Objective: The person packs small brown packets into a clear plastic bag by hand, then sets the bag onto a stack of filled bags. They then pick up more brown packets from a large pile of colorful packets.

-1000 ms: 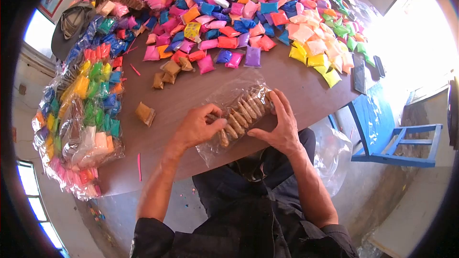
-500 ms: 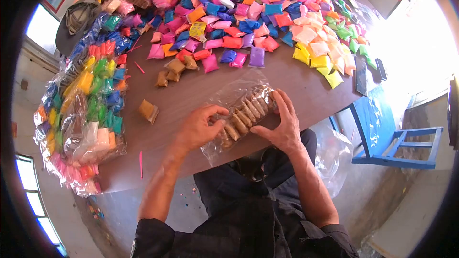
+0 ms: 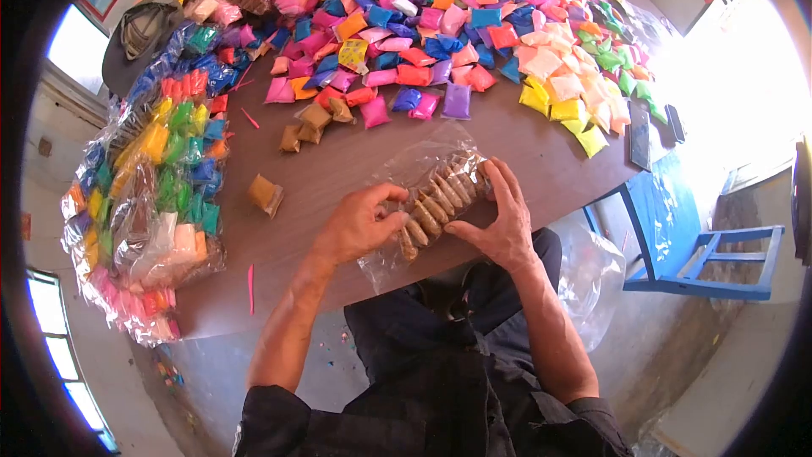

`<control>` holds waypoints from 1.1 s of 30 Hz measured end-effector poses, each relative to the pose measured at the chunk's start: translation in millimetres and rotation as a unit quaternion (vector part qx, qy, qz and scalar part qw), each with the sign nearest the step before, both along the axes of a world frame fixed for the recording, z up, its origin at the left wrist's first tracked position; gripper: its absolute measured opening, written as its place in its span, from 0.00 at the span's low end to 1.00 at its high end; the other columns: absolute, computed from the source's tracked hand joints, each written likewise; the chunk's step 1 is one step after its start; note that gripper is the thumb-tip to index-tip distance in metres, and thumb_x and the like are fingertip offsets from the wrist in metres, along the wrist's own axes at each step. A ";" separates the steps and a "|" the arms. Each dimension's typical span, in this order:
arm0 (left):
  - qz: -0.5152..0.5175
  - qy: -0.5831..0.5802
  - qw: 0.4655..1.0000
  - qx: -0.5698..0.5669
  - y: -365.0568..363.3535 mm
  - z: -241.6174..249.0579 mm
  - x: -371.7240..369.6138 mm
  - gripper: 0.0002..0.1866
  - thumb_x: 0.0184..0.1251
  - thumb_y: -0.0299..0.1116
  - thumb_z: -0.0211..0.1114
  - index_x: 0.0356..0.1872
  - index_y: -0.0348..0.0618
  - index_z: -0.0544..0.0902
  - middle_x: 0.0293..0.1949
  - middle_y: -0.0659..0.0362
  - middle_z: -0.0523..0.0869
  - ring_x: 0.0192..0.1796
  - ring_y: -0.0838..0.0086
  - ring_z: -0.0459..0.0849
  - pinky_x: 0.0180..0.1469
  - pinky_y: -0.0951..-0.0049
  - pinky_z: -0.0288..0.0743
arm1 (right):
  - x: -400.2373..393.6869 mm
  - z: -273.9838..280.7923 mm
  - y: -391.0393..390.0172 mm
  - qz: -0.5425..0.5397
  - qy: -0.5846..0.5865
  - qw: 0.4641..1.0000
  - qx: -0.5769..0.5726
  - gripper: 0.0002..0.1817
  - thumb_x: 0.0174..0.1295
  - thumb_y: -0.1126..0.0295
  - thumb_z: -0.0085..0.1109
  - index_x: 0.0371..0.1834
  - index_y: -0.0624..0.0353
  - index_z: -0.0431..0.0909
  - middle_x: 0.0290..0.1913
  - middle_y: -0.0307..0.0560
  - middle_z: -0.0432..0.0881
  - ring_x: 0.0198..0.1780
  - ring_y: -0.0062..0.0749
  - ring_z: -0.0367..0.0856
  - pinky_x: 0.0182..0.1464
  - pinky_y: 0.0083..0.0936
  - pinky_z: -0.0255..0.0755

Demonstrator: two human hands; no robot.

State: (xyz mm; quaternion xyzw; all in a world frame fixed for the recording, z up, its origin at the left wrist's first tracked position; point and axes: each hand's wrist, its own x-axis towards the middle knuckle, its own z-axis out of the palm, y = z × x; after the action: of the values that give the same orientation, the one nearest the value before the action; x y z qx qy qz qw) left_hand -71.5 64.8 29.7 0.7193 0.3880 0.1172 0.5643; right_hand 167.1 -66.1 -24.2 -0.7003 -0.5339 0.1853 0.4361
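A clear plastic bag [image 3: 404, 161] lies near the table's front edge, with a row of small brown packets [image 3: 436, 205] standing side by side in it. At the row's left side is my left hand [image 3: 362, 222], its fingers curled and its thumb against the packets. My right hand [image 3: 501, 222] clasps the other side, thumb at the near side and fingers round the far end. Part of the row is hidden behind my fingers. One loose brown packet [image 3: 266, 195] lies left of my left hand, and several more brown packets [image 3: 313, 115] are farther back.
A large heap of colourful packets [image 3: 423, 25] covers the back of the table [image 3: 499, 140]. Filled clear bags [image 3: 173, 178] line the left side. A pink stick [image 3: 250, 289] lies at front left, a phone [image 3: 639, 135] at the right edge. A blue chair [image 3: 677, 220] stands beyond.
My left thumb and fingers have closed in slightly on the row, and its near-end packets sit a little differently. My right hand stays in nearly the same place.
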 end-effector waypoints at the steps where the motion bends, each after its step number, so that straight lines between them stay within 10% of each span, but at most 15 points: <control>1: 0.002 -0.015 1.000 -0.007 -0.3 -2.3 0.5 0.21 0.69 0.31 0.72 0.60 0.33 0.84 0.50 0.49 0.90 0.38 0.70 0.91 0.40 0.68 0.84 | 0.2 0.4 0.7 0.000 0.000 1.000 0.000 0.61 0.42 0.53 0.90 0.81 0.61 0.65 0.81 0.62 0.64 0.81 0.56 0.65 0.81 0.44 0.65; 11: 0.076 0.080 0.981 0.160 2.6 31.8 -17.5 0.25 0.74 0.44 0.73 0.63 0.38 0.84 0.42 0.52 0.92 0.41 0.69 0.92 0.45 0.64 0.85 | -3.1 -0.1 0.5 -0.012 0.006 1.000 0.016 0.61 0.41 0.55 0.91 0.81 0.59 0.66 0.82 0.62 0.65 0.82 0.55 0.65 0.78 0.44 0.69; 19: 0.207 0.262 0.830 0.448 103.1 -16.1 -173.3 0.22 0.66 0.42 0.74 0.56 0.39 0.87 0.49 0.45 0.92 0.53 0.53 0.91 0.57 0.58 0.83 | -1.0 -2.2 1.2 -0.015 0.004 1.000 0.027 0.60 0.41 0.56 0.91 0.80 0.60 0.67 0.81 0.61 0.66 0.81 0.54 0.67 0.79 0.45 0.67; 23: 0.231 0.169 0.911 0.297 94.0 -21.7 -186.9 0.21 0.63 0.41 0.75 0.51 0.36 0.87 0.45 0.49 0.92 0.49 0.59 0.91 0.55 0.61 0.83 | -2.4 -0.9 1.4 -0.009 -0.002 1.000 0.026 0.60 0.41 0.57 0.91 0.80 0.60 0.67 0.81 0.60 0.66 0.81 0.55 0.67 0.79 0.45 0.67; 33: 0.220 0.252 0.910 0.245 49.4 -7.2 -192.5 0.24 0.66 0.41 0.77 0.56 0.35 0.85 0.45 0.48 0.91 0.44 0.64 0.92 0.47 0.64 0.85 | -2.8 0.0 0.1 -0.009 0.013 0.999 0.036 0.59 0.42 0.58 0.91 0.80 0.61 0.68 0.81 0.60 0.67 0.78 0.53 0.71 0.74 0.42 0.73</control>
State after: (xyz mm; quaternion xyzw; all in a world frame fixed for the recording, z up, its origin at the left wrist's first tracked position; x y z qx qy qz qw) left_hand -264.0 114.2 22.5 0.7368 0.6248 0.1450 0.2138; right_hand 164.3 -66.0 -24.2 -0.6862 -0.5282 0.1712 0.4699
